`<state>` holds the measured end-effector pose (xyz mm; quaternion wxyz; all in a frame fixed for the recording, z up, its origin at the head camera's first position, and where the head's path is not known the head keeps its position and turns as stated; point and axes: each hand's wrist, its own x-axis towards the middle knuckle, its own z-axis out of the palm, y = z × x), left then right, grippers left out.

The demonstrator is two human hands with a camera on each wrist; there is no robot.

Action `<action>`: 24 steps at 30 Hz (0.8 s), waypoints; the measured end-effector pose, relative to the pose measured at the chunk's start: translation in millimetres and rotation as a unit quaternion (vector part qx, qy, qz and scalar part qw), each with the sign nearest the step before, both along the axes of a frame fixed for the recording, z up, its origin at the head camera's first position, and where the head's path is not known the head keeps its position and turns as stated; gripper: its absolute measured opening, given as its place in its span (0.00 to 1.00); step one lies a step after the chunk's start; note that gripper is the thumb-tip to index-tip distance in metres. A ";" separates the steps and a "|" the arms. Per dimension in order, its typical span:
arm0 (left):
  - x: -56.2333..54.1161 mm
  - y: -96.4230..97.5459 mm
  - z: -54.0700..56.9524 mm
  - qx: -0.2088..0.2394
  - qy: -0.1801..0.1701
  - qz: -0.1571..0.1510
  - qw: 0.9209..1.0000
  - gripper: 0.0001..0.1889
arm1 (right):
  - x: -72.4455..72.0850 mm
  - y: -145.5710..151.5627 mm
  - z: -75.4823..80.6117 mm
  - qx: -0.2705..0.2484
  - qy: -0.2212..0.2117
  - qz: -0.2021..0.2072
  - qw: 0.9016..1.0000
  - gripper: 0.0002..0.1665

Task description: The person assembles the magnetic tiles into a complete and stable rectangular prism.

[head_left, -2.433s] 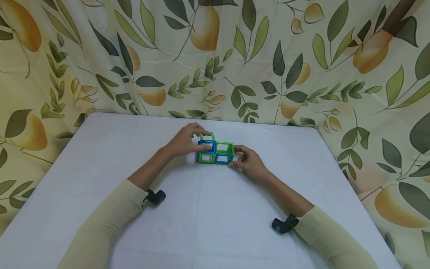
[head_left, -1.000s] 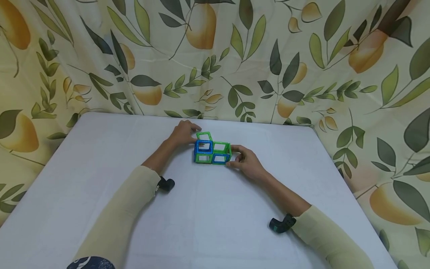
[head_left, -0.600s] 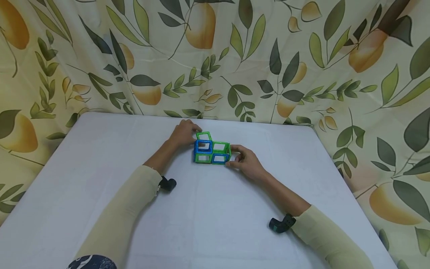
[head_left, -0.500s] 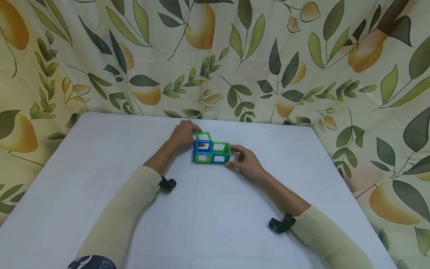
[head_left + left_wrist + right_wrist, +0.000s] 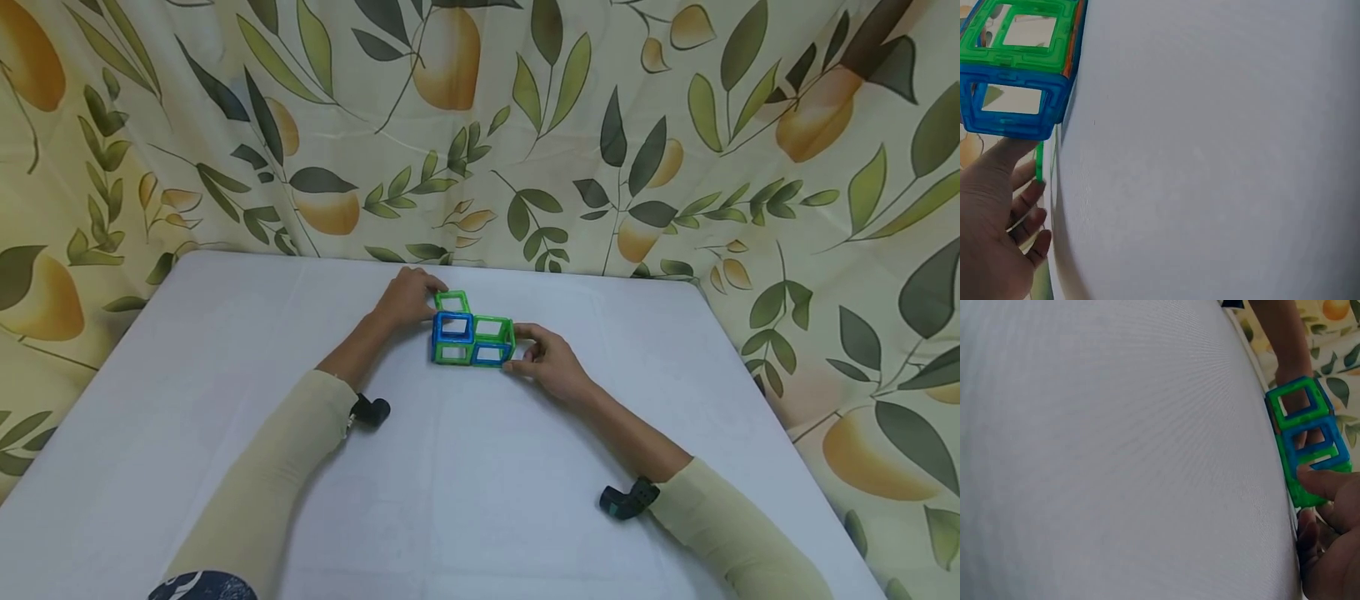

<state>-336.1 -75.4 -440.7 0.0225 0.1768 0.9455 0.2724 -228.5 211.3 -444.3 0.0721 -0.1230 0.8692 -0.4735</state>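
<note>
A small block of green and blue magnetic tiles (image 5: 473, 342), two cubes wide, stands on the white table near its far side. At its back left corner, my left hand (image 5: 407, 297) pinches a square green magnetic tile (image 5: 452, 292) that adjoins the blue top edge. In the left wrist view that green tile (image 5: 1039, 164) shows edge-on by the fingers, and the thumb tip is hidden behind the block's blue end. My right hand (image 5: 557, 360) holds the block's right end, thumb at the front and fingers behind. In the right wrist view the thumb (image 5: 1319, 481) presses on the front blue tile.
A white cloth (image 5: 465, 483) covers the table under both forearms. Behind the table's far edge hangs a leaf-and-fruit patterned curtain (image 5: 525, 150). A black wrist camera sits on each wrist, the left one (image 5: 371, 411) and the right one (image 5: 630, 498).
My left hand has gone from over the block's front left to its back left corner. Lately the green tile shifted slightly up and left. My right hand keeps its hold.
</note>
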 end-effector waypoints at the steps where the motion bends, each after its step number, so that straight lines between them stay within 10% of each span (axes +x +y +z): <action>1: -0.4 -0.9 0.8 0.003 0.001 0.000 1.000 0.22 | -0.3 0.1 -0.2 0.000 0.001 -0.001 1.000 0.40; 24: 10.9 -9.9 28.3 0.131 0.020 -0.045 0.990 0.27 | -2.0 0.0 -2.4 -0.011 -0.002 0.000 1.000 0.39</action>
